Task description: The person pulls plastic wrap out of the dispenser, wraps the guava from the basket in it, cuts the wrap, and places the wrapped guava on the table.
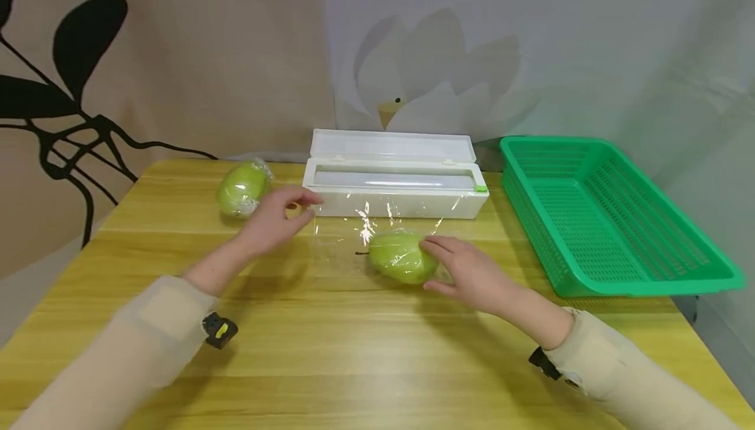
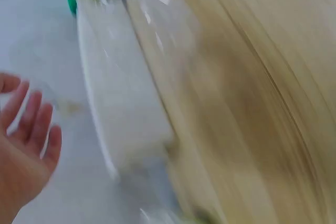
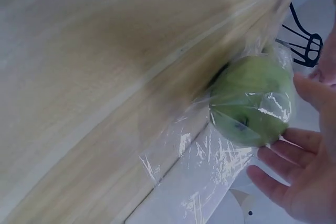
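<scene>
My right hand holds the right end of a green pear, fingers over the far side and thumb on the near side. Clear plastic wrap covers this pear and spreads out to its left, toward the white wrap box. In the right wrist view, the wrap stretches in shiny creases over the pear. Beside the box's left end my left hand hovers, thumb and fingers apart, with nothing in its grasp. Loosely bent fingers show in the blurred left wrist view.
Another green pear, wrapped in film, sits at the back left of the wooden table. The wrap box's lid stands raised, with the roll inside. A green plastic basket is at the right edge. Behind hangs a printed cloth.
</scene>
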Motion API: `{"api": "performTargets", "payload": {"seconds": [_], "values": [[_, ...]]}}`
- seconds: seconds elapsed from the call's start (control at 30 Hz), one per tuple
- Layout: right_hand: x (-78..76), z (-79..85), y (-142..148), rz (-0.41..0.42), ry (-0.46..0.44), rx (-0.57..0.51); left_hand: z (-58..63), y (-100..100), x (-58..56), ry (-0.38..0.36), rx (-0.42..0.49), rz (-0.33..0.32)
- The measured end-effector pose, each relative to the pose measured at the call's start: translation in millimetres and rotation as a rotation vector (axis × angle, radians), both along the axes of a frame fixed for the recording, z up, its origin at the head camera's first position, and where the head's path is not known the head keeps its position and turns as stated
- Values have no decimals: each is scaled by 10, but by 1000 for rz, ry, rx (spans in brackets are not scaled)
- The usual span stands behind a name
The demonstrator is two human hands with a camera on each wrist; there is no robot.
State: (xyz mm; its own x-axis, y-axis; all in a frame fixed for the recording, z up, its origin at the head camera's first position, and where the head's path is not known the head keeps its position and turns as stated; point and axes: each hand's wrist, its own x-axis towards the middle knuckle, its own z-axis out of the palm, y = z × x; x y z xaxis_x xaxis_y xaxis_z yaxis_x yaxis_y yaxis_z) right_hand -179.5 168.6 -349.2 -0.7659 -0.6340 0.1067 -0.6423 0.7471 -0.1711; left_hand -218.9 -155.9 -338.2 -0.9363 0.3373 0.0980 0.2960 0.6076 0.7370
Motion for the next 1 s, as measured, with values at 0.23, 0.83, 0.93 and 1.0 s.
{"api": "performTargets", "payload": {"seconds": [0.23, 0.83, 0.93, 1.0], "values": [[-28, 0, 6, 18, -2, -34, -86, 667, 231, 188, -315, -326], [-250, -102, -44, -22, -263, -156, -438, 874, 60, 35, -193, -309], [-269, -135, -42, -21, -261, -145, -451, 862, 48, 27, -189, -308], [-277, -149, -37, -23, -259, -153, -452, 860, 40, 31, -194, -309]]}}
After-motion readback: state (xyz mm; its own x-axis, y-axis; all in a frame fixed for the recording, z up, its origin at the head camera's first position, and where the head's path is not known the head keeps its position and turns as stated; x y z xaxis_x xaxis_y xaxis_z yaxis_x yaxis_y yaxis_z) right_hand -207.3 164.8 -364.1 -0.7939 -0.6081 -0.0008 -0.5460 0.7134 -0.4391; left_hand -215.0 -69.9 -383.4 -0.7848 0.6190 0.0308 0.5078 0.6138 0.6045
